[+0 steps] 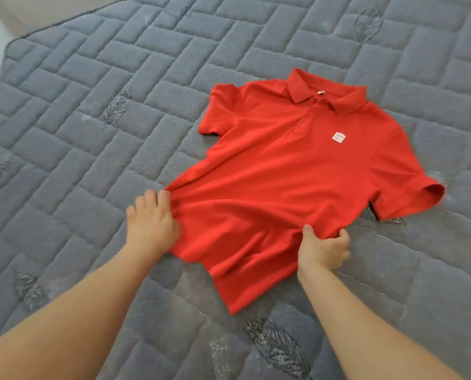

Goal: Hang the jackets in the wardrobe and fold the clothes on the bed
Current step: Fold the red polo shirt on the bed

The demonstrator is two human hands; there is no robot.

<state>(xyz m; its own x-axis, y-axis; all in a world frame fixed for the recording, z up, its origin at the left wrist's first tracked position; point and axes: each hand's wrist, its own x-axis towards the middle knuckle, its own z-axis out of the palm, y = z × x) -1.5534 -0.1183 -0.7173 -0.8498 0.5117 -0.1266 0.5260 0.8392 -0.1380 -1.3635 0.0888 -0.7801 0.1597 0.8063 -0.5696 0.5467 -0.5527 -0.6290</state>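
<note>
Red polo shirt (pixel 292 171) front-up on grey quilted bed (pixel 92 133), left hand (pixel 152 223) and right hand (pixel 323 249) each pinching bunched fabric at opposite side edges (likely tugging it flat before folding).

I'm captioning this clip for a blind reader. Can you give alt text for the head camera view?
Two bare hands, left hand and right hand, grip the side edges of a red polo shirt lying face up on a grey quilted bedcover.
</note>
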